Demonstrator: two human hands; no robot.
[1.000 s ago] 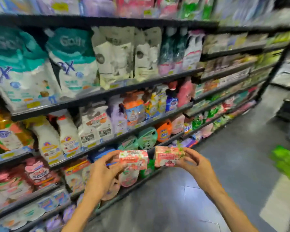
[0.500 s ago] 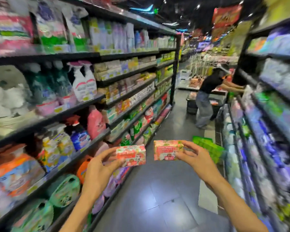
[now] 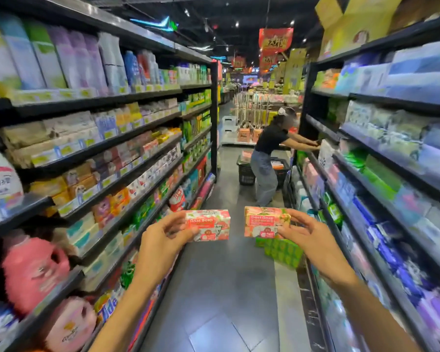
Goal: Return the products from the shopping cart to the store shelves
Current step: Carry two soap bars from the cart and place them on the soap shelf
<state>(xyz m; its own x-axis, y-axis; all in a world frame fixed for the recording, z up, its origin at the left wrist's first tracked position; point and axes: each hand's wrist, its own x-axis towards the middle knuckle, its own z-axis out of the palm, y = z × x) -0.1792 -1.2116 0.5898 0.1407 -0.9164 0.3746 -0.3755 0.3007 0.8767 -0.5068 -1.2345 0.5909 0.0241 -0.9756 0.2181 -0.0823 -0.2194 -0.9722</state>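
Note:
I hold two small boxes of goat soap in front of me, over the aisle floor. My left hand (image 3: pixel 163 240) pinches a pink and white soap box (image 3: pixel 210 224) by its left end. A pink and orange soap box (image 3: pixel 264 221) is pinched at its right end by my right hand (image 3: pixel 313 240). The two boxes are level with each other and a small gap apart. The shopping cart is not in sight.
Stocked shelves line the aisle: the left shelves (image 3: pixel 107 146) hold soaps and detergent jugs, the right shelves (image 3: pixel 381 158) hold tissue packs. A green basket (image 3: pixel 282 251) stands on the floor by the right shelves. Further on, a person (image 3: pixel 267 158) bends beside a black basket (image 3: pixel 247 174).
My view has swung from facing the left shelves to looking down the aisle. Both hands have kept their hold on the two soap boxes, side by side.

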